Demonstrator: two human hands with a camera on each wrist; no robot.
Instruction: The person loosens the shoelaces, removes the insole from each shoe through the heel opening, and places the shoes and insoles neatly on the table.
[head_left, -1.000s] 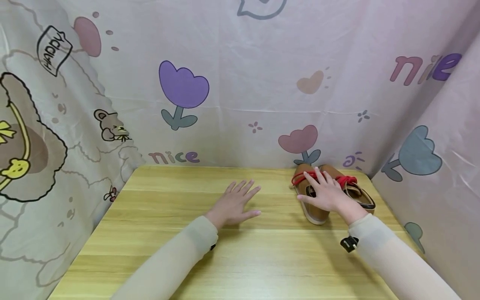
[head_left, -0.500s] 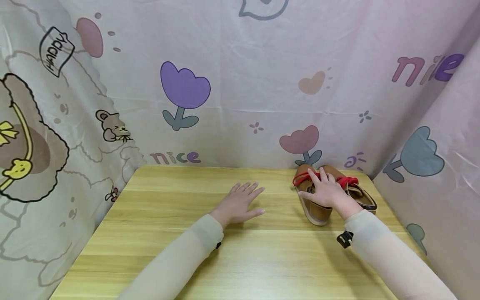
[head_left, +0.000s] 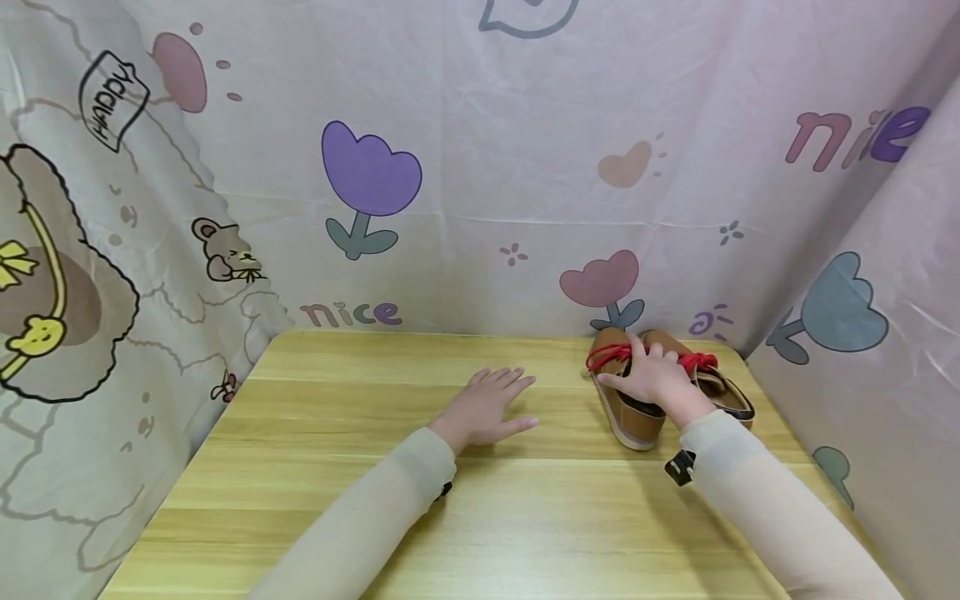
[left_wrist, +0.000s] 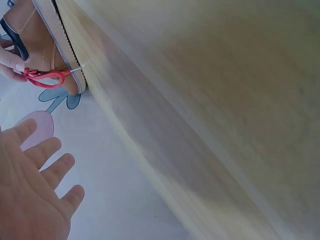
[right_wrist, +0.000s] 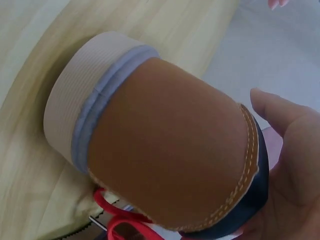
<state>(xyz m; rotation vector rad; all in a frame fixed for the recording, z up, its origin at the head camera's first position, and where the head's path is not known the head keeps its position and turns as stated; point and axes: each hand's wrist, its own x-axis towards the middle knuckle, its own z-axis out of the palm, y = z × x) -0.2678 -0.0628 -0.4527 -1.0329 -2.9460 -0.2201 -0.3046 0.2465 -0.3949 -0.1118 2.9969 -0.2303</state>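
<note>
A pair of brown shoes with red laces stands at the back right of the table. Over the left shoe, my right hand hovers or touches; contact is unclear. In the right wrist view, the thumb is straight and slightly apart from the dark collar of the shoe. Most of its other fingers are hidden there. The right shoe is partly behind that hand. Left of the shoes, my left hand holds nothing, with fingers spread above the table; the left wrist view shows its palm.
The wooden table runs back to a pale printed curtain. More of the curtain hangs along the left and right sides. Small black devices sit at both wrists, such as the right wrist device.
My right hand has drawn slightly left, and its fingers bend down more over the left shoe. My left hand has drifted a little to the right, still spread. The shoes stay in place.
</note>
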